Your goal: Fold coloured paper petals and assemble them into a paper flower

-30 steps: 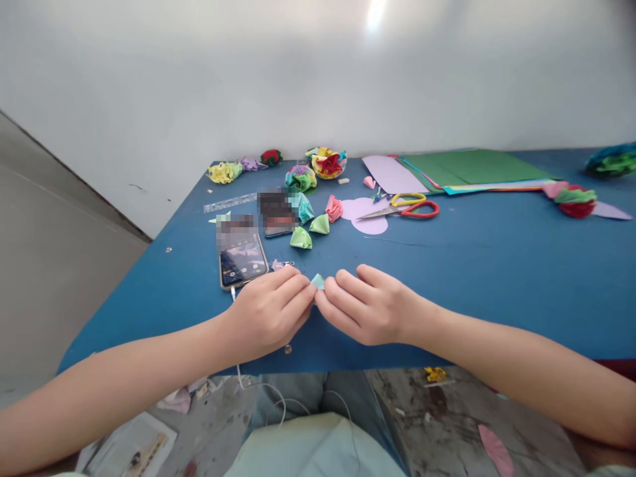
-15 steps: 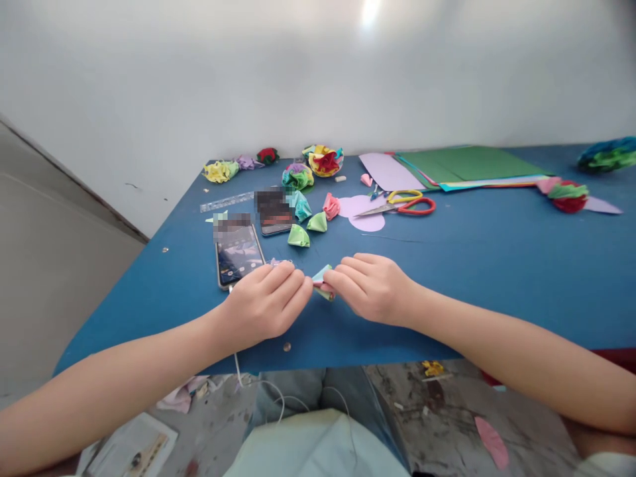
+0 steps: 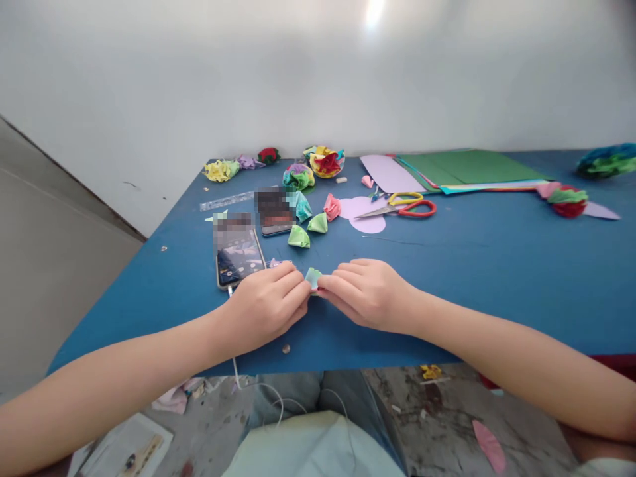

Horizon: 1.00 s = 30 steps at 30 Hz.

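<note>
My left hand [image 3: 265,306] and my right hand [image 3: 370,291] meet near the front of the blue table [image 3: 497,271]. Both pinch a small folded piece of light blue paper [image 3: 313,277] between their fingertips, low over the tabletop. Only the top of the paper shows; the fingers hide the rest. Just behind my left hand lies a phone [image 3: 238,255] with a lit screen and a white cable running off the table's front edge.
Several small folded paper cones [image 3: 300,236] lie past the hands, beside a second phone [image 3: 275,213] and a clear ruler [image 3: 227,200]. Scissors [image 3: 403,207] rest on a lilac cutout. Coloured paper sheets [image 3: 462,169] and paper flowers [image 3: 325,161] sit at the back.
The paper piece, stretched out between the hands half a second ago, is now bunched small between the fingertips. Both hands have stayed in about the same place.
</note>
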Motion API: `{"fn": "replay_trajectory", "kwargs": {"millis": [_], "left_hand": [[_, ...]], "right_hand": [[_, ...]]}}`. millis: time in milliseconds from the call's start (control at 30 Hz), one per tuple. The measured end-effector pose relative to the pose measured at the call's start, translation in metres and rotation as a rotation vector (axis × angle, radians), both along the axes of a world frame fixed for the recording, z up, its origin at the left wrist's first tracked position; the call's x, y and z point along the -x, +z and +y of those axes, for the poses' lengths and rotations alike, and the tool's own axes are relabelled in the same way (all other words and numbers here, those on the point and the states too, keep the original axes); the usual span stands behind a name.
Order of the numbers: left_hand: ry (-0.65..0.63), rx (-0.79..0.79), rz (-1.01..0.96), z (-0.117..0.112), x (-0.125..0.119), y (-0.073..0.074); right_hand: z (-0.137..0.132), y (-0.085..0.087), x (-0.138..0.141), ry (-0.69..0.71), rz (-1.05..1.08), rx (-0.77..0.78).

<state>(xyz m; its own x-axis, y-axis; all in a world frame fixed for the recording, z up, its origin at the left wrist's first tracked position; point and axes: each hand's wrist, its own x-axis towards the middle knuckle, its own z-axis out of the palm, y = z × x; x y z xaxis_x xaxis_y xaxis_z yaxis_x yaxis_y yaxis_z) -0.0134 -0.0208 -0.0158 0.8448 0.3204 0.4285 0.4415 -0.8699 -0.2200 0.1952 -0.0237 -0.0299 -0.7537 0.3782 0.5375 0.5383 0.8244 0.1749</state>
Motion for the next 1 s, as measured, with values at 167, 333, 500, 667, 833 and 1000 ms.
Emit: {"fn": "replay_trajectory", "kwargs": {"millis": [167,333,500,667,833,1000], "left_hand": [[-0.009,-0.02,-0.009,0.0,0.0,0.0],[-0.014,-0.078,0.002,0.0,-0.001,0.001],[0.0,0.003,-0.058,0.008,0.002,-0.001],[0.143,0.117,-0.202,0.019,0.007,-0.002],[0.159,0.135,-0.404,0.018,0.007,0.002],[0.094,0.088,-0.343,0.019,0.007,0.001]], "right_hand": [[-0.002,0.001,0.001,0.004,0.055,0.08],[-0.003,-0.002,0.004,0.001,0.128,0.122],[0.002,-0.002,0.002,-0.057,0.135,0.026],[0.024,-0.005,-0.003,-0.253,0.165,-0.053],[0.04,0.002,-0.018,-0.283,0.256,0.009],[0.054,0.0,-0.046,-0.417,0.254,-0.176]]}}
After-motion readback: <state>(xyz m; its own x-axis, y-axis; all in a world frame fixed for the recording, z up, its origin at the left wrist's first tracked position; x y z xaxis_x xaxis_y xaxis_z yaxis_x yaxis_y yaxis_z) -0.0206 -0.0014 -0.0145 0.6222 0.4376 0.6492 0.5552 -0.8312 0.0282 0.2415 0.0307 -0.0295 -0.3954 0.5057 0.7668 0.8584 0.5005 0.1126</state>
